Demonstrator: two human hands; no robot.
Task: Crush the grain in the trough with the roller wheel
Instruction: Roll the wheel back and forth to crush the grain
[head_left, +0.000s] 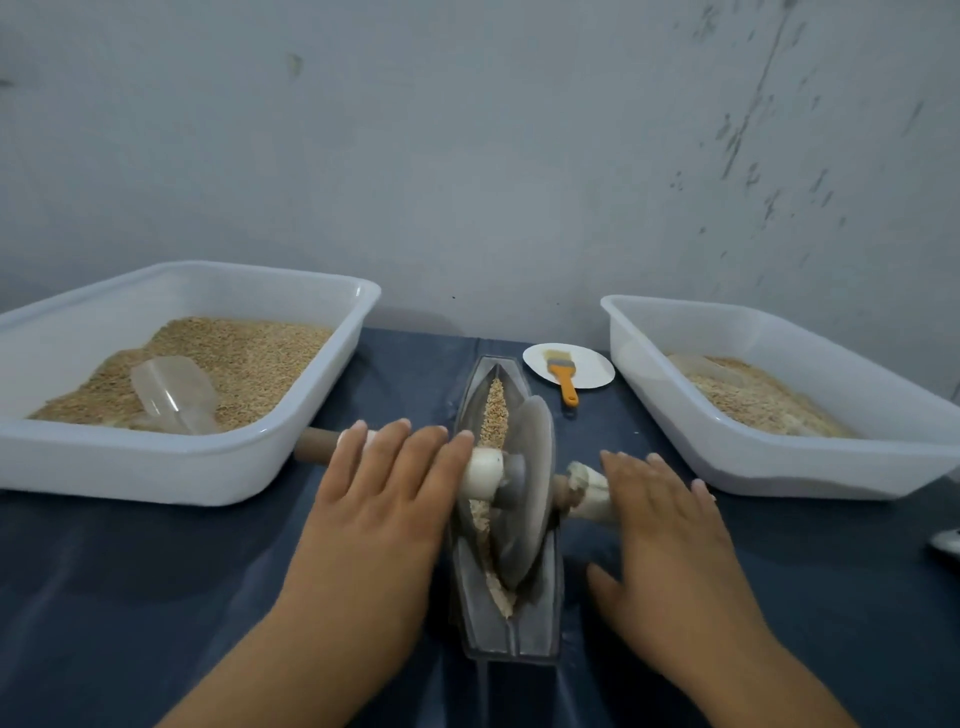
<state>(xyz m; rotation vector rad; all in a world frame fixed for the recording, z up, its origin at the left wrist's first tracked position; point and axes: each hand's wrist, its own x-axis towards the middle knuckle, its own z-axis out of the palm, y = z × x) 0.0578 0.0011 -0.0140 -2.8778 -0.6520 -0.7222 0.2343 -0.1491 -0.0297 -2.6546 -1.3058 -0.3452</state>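
the trough sits dead centre on the dark cloth, running from six o'clock towards twelve, and the roller wheel stands on edge in its groove about halfway along. ahead of the wheel, towards twelve, the grain looks whole; behind it, towards six, paler broken stuff clings to the groove. the axle sticks out at nine and three. the left hand lies flat over the nine o'clock end, fingers straight and spread, palm pressing down rather than wrapping. the right hand does the same at three o'clock, fingers extended over the white sleeve.

i'd judge that wheel heavy and stiff, metal by the look, so it wants rolling under flat palms, not gripping. the thin rim could tip sideways if one hand leans harder. the grain is loose and light and may spill over the sides.

at ten o'clock a white tub holds more grain and a clear scoop; at two o'clock a second tub, and at one o'clock a small brush on a paper disc
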